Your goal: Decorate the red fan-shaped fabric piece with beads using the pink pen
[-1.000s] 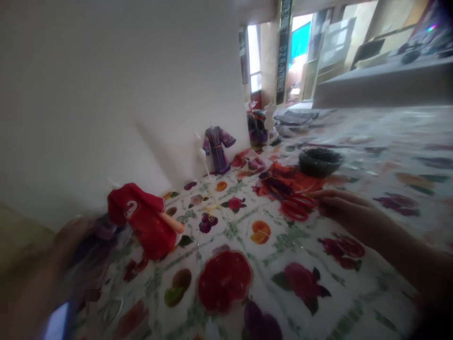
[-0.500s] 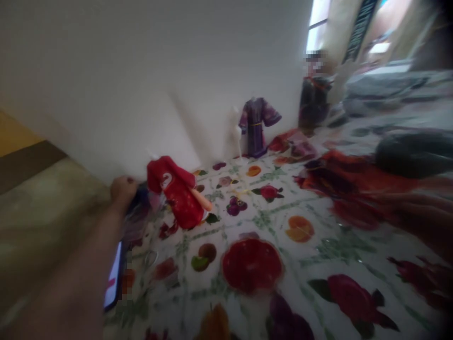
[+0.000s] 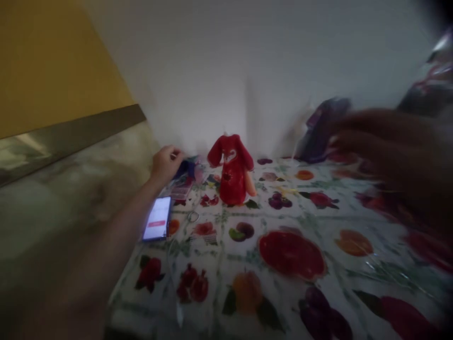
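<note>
At the left, my left hand (image 3: pixel 167 164) has its fingers curled together beside a small dark-blue bundle (image 3: pixel 187 169) by the wall. What those fingers hold, if anything, is hidden. My right hand (image 3: pixel 385 141) is smeared by motion at the right, in front of a purple doll robe (image 3: pixel 323 130) that tilts to the right. Whether it touches the robe I cannot tell. Between the hands a red doll dress (image 3: pixel 232 177) with a white pattern stands upright on a small form. Beneath my left forearm lies a phone (image 3: pixel 157 219) with a lit screen.
A fruit-print tablecloth (image 3: pixel 219 264) covers the table against a white wall (image 3: pixel 212 71). Beside the phone runs a thin pale cable (image 3: pixel 173 278). Blurred red cloth (image 3: pixel 382 203) lies at the right, with a dark figure (image 3: pixel 430 97) behind it.
The view has swung left, so things appear farther right. My right hand has come up in front of the purple robe, which has gone from upright to tilted. My left hand stays by the blue bundle.
</note>
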`<state>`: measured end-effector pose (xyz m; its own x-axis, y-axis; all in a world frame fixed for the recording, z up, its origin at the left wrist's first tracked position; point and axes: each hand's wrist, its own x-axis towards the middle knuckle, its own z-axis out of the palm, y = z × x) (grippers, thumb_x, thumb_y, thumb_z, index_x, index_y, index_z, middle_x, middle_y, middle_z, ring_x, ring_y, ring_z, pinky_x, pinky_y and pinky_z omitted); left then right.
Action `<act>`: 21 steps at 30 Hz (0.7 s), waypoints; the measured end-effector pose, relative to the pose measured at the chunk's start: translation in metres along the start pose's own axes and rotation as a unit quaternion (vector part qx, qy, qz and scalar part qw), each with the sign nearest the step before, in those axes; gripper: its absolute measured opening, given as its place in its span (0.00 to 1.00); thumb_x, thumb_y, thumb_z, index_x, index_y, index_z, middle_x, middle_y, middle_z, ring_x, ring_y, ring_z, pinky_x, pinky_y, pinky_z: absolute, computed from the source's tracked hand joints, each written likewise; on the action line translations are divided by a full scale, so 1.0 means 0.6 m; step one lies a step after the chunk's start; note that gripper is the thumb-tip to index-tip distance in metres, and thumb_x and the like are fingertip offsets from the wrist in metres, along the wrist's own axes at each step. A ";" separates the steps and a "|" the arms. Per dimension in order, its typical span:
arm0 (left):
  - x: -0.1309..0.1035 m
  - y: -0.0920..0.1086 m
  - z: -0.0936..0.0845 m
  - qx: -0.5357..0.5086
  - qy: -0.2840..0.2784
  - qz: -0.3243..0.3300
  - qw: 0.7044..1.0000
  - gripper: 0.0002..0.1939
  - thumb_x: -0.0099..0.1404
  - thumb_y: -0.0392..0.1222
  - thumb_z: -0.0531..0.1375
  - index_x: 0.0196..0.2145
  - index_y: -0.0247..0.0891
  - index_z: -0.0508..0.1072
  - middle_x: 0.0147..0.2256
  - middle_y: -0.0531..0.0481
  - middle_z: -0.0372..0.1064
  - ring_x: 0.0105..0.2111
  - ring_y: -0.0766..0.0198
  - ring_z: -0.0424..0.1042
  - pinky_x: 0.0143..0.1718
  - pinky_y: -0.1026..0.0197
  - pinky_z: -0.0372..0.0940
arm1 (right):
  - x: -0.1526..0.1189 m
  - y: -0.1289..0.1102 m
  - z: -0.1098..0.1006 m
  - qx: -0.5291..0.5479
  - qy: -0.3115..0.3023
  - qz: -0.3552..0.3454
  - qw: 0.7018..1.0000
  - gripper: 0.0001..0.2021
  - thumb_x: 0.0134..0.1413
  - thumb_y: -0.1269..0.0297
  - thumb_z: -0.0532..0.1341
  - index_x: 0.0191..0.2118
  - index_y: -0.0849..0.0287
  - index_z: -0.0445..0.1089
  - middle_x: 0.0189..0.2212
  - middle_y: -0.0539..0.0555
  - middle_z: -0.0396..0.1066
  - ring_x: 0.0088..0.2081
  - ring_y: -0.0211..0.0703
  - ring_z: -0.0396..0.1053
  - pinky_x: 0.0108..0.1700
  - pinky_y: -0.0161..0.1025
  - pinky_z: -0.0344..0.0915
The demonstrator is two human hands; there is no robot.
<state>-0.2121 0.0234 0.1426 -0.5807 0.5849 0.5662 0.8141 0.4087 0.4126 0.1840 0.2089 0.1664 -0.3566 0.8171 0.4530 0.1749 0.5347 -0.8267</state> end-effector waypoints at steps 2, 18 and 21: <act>-0.036 -0.021 -0.039 -0.015 0.009 -0.006 1.000 0.11 0.65 0.45 0.60 0.38 0.36 0.76 0.37 0.49 0.74 0.34 0.63 0.71 0.39 0.61 0.65 | 0.031 -0.045 0.055 -0.024 -0.020 -0.064 0.997 0.13 0.61 0.64 0.64 0.51 0.55 0.76 0.42 0.51 0.78 0.44 0.40 0.73 0.48 0.45 0.67; -0.249 -0.161 -0.064 -0.111 -0.011 -0.044 0.993 0.10 0.66 0.48 0.58 0.36 0.41 0.75 0.33 0.50 0.74 0.31 0.61 0.72 0.33 0.60 0.66 | 0.157 -0.110 0.273 -0.154 -0.087 -0.187 0.966 0.16 0.63 0.61 0.62 0.48 0.69 0.78 0.39 0.54 0.78 0.41 0.36 0.70 0.47 0.36 0.59; -0.265 -0.146 -0.051 -0.122 -0.015 -0.006 0.992 0.08 0.67 0.45 0.57 0.35 0.41 0.74 0.33 0.50 0.74 0.31 0.62 0.72 0.33 0.60 0.66 | 0.155 -0.111 0.282 -0.146 -0.093 -0.186 0.967 0.14 0.62 0.62 0.63 0.45 0.68 0.80 0.36 0.54 0.78 0.37 0.35 0.69 0.44 0.36 0.60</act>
<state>-0.1912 -0.1268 0.0383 -0.5870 0.6024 0.5409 0.7782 0.2355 0.5822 -0.0158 0.2131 0.2070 -0.5995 0.5182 0.6100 0.2450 0.8444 -0.4765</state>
